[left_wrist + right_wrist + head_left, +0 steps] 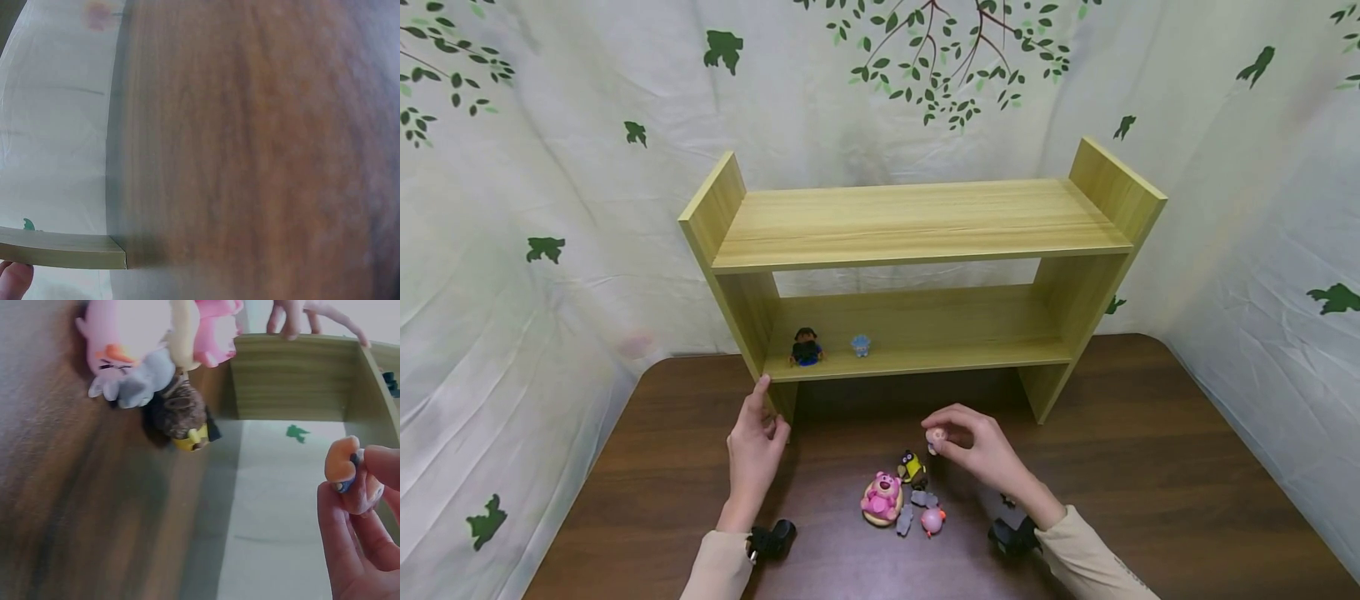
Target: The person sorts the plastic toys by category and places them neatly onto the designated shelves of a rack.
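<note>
Pinching a small peach-and-blue figurine (936, 439) between thumb and fingers, the right hand (973, 442) is raised just in front of the wooden shelf unit (917, 223), to the right of its middle. The left hand (756, 443) grips no toy; its index finger is stretched out and touches the front edge at the left side of the shelf unit, while its other fingers are loosely bent.

On the brown bench (1165, 467), a small group of toys lies in front of the shelf unit. Nearest to the shelf unit in this group is a black-and-yellow figurine (912, 469). Farther out from the shelf unit are a pink bear figurine (882, 497) with a pale yellow ring around it, two small grey toys (905, 521), whose exact shape I cannot tell, and a round pink toy (932, 521) with an orange part.

On the middle board of the shelf unit, near its left end, sits a dark-haired figurine (806, 347) with blue at its base. A light-blue figurine (861, 345) is on the same board, closer to the middle of the shelf unit. Behind the shelf unit hangs a white cloth (587, 208) with green leaves printed.
</note>
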### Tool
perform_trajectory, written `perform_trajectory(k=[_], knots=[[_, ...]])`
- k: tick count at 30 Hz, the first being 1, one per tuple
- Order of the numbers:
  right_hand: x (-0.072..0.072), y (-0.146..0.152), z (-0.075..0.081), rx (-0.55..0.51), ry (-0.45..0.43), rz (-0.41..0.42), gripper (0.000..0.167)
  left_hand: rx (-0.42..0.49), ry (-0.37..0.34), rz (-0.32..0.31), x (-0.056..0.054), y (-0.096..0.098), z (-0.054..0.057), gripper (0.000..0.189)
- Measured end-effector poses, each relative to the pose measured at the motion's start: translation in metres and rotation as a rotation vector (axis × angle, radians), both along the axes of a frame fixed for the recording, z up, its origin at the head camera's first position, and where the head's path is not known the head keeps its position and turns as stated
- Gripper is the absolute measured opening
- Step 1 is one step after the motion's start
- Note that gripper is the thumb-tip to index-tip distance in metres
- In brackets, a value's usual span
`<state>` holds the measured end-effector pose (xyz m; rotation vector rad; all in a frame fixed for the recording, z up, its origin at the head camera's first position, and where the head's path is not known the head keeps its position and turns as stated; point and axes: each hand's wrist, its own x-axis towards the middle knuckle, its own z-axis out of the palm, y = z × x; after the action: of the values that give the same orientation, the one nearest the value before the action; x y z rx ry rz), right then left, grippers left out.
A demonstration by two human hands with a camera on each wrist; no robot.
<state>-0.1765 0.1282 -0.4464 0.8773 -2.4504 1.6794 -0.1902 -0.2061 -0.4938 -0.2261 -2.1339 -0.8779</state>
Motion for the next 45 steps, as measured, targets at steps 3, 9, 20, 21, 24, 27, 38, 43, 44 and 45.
perform_trajectory(k=[3, 9, 20, 21, 24, 27, 38, 43, 44, 45], knots=[[-0.002, 0.001, -0.001, -0.022, -0.010, 0.001, 0.024, 0.000, 0.000, 0.000, 0.000, 0.000, 0.000, 0.083], [-0.001, -0.003, 0.012, -0.047, -0.058, -0.022, 0.027, 0.001, 0.000, -0.002, 0.000, 0.000, 0.000, 0.081], [-0.006, -0.005, 0.025, -0.085, 0.057, -0.048, 0.025, -0.013, 0.020, -0.003, -0.001, -0.001, -0.001, 0.083], [-0.007, -0.005, 0.026, -0.087, 0.061, -0.051, 0.025, -0.011, 0.020, -0.004, -0.001, -0.001, -0.001, 0.083], [-0.007, -0.007, 0.033, -0.096, 0.061, -0.056, 0.026, -0.004, 0.016, -0.007, -0.001, 0.000, -0.001, 0.083], [-0.002, -0.011, 0.048, -0.103, 0.061, -0.060, 0.027, 0.001, 0.008, -0.006, -0.001, 0.000, -0.001, 0.083], [-0.001, -0.019, 0.079, -0.140, 0.110, -0.083, 0.029, 0.010, 0.001, -0.012, 0.000, 0.000, 0.000, 0.083], [-0.004, -0.021, 0.084, -0.167, 0.120, -0.084, 0.028, 0.007, 0.002, -0.012, 0.000, 0.000, 0.000, 0.083], [-0.004, -0.022, 0.085, -0.169, 0.123, -0.086, 0.028, 0.005, 0.002, -0.011, 0.000, 0.000, 0.000, 0.083], [-0.004, -0.023, 0.087, -0.169, 0.126, -0.089, 0.028, 0.003, 0.003, -0.009, 0.000, 0.000, 0.000, 0.083]])
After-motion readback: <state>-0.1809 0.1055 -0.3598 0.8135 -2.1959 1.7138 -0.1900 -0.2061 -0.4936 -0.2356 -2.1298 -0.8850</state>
